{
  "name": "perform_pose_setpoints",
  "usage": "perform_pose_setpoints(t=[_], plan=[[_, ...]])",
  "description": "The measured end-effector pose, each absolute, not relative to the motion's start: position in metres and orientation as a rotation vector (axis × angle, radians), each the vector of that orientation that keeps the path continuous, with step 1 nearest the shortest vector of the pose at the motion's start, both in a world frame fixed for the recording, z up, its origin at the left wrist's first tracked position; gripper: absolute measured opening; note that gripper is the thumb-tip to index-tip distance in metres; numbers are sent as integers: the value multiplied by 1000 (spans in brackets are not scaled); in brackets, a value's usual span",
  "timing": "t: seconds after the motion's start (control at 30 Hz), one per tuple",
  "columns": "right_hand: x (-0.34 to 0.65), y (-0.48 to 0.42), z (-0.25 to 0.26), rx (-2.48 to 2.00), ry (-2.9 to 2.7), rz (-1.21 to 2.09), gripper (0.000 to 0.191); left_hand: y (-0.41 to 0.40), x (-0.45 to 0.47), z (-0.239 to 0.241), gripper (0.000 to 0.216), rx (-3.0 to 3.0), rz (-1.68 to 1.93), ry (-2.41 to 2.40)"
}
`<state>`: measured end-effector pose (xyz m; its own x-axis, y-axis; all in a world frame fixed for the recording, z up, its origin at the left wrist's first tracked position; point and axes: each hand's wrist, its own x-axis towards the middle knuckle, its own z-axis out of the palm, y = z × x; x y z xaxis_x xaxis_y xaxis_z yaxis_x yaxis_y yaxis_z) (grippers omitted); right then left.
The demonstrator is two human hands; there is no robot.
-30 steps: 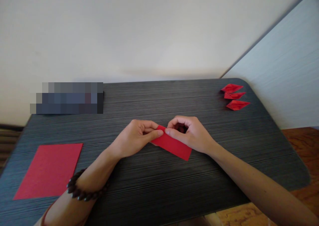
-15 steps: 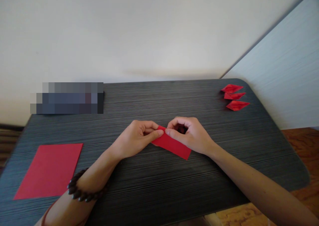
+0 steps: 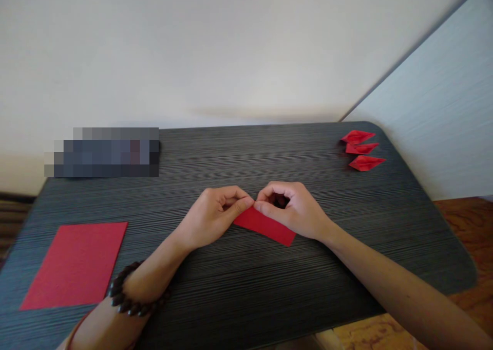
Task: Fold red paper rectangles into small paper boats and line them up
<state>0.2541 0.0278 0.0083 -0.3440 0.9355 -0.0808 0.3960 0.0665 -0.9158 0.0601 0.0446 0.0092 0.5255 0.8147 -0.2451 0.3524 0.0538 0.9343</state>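
Note:
A folded strip of red paper (image 3: 267, 225) is held up between both hands over the middle of the dark table (image 3: 246, 288). My left hand (image 3: 217, 214) is closed, pinching the strip's upper edge between thumb and fingers. Right beside it, my right hand (image 3: 290, 206) pinches the same edge, its fingers curled and its thumb on the near face. The two thumb tips almost meet. Fingertips behind the paper are hidden. The strip's lower right corner hangs free below my right hand.
At the left lies a square of red paper (image 3: 77, 265). Three folded red paper pieces (image 3: 365, 163) sit in a row at the far right corner. A pixelated, unreadable object (image 3: 103, 154) stands at the back left. Behind the table rises a pale wall (image 3: 239, 47).
My left thumb and fingers have slid slightly right along the paper's edge, closer to my right thumb. The strip's upper left corner is now covered. My right hand has hardly moved.

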Motion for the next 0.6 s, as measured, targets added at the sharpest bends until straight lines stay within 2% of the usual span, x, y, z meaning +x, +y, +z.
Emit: perform_pose_setpoints(t=[0.37, 0.6], plan=[[259, 30, 6, -1208, -1973, 1068, 20, 53, 51, 6, 26, 1619, 554, 1088], [267, 36, 7, -1090, -2138, 1093, 23, 60, 44, 7, 26, 1627, 587, 1161]])
